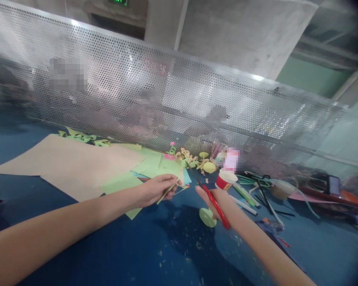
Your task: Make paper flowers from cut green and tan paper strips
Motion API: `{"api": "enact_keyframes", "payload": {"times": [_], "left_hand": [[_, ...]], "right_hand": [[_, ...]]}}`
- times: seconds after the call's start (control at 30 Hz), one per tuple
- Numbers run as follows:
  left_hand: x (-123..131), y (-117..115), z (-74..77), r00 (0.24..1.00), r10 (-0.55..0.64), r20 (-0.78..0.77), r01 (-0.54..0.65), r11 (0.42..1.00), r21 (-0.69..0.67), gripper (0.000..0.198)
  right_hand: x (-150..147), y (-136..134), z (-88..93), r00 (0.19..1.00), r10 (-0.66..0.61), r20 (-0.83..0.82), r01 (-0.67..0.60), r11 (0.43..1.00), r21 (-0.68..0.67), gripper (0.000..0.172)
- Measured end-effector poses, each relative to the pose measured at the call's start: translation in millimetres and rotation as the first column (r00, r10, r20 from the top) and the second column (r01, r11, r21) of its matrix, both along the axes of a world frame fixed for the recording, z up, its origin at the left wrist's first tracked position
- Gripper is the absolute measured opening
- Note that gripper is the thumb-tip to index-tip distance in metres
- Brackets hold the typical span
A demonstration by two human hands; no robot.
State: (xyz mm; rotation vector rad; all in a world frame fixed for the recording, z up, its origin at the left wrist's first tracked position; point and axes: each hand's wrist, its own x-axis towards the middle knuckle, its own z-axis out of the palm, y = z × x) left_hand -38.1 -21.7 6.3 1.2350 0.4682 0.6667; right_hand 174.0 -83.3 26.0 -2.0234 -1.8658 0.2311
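Head view: left hand (pixel 164 186) has its fingers pinched on a pale green paper strip (pixel 164 196), held just above the worktop (pixel 113 246); right hand (pixel 219 198) has its fingers wrapped around the red handles of the scissors (pixel 216 206), blades angled up and to the left. Can't tell if the blades are parted, too blurred. Main risk, my read: a cut made with the left fingers this close could nick a fingertip, or a thin strip could bend and cut crooked. Second: paper cup (pixel 226 180) sits just beyond the right hand, so a wide elbow or wrist swing could tip it. Green paper disc (pixel 208 217) is right by that hand; could get knocked or creased. Worktop is dark blue, dusted with small paper scraps (pixel 198 240). Big beige sheets (pixel 77 167) lie left, pens and a tape roll (pixel 283 188) right. Perforated metal screen (pixel 107 79) runs along the far edge, bare concrete (pixel 226 39) behind, lit green sign (pixel 118 2) up top.
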Motion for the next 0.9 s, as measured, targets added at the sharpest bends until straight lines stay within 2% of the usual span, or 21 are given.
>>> {"api": "enact_keyframes", "payload": {"times": [0.1, 0.17, 0.3, 0.4, 0.5, 0.53, 0.6, 0.63, 0.7, 0.77, 0.9], "left_hand": [[0.2, 2.5, -3.2, 0.997, 0.072, -0.028, -0.072, 0.997, -0.014, 0.025], [0.6, 3.6, -4.0, 0.995, 0.096, -0.012, -0.096, 0.995, 0.004, 0.024], [1.7, 4.6, -2.6, 0.993, 0.11, 0.044, -0.112, 0.993, 0.045, 0.023], [1.8, 5.7, -1.7, 0.988, 0.149, 0.038, -0.151, 0.987, 0.062, 0.023], [1.5, 6.0, -1.9, 0.977, 0.214, 0.006, -0.212, 0.965, 0.157, 0.024], [1.5, 5.3, -1.9, 0.974, 0.227, -0.004, -0.221, 0.953, 0.205, 0.024], [2.1, 2.3, -1.0, 0.973, 0.23, -0.013, -0.217, 0.932, 0.289, 0.024], [2.5, 0.2, 0.2, 0.976, 0.218, -0.012, -0.203, 0.927, 0.316, 0.024], [3.4, -4.0, 4.3, 0.984, 0.177, -0.025, -0.158, 0.926, 0.343, 0.024], [3.7, -5.6, 9.5, 0.988, 0.146, -0.059, -0.117, 0.932, 0.343, 0.024], [0.4, 3.6, 13.3, 0.958, 0.195, -0.209, -0.095, 0.906, 0.412, 0.033]], "right_hand": [[22.9, 9.6, -7.5, 0.981, -0.119, 0.151, 0.119, 0.993, 0.009, 0.043], [38.1, 14.4, -14.6, 0.964, -0.158, 0.212, 0.154, 0.987, 0.038, 0.035], [57.2, 20.1, -23.7, 0.953, -0.15, 0.262, 0.137, 0.988, 0.068, 0.026], [51.1, 19.2, -17.9, 0.962, -0.097, 0.257, 0.071, 0.992, 0.108, 0.022], [22.3, 9.9, -5.3, 0.986, 0.066, 0.151, -0.083, 0.99, 0.111, 0.024], [9.6, 5.2, -1.8, 0.981, 0.192, -0.027, -0.189, 0.978, 0.093, 0.027], [-14.7, -4.3, 2.3, 0.884, 0.364, -0.295, -0.361, 0.93, 0.064, 0.028], [-24.1, -8.0, 2.9, 0.846, 0.396, -0.357, -0.398, 0.915, 0.072, 0.026], [-33.0, -11.4, 2.6, 0.819, 0.406, -0.407, -0.409, 0.909, 0.084, 0.021], [-26.9, -8.9, 2.9, 0.827, 0.37, -0.423, -0.379, 0.923, 0.067, 0.019], [15.7, 3.5, 8.4, 0.897, 0.214, -0.388, -0.208, 0.976, 0.057, 0.017]]}}
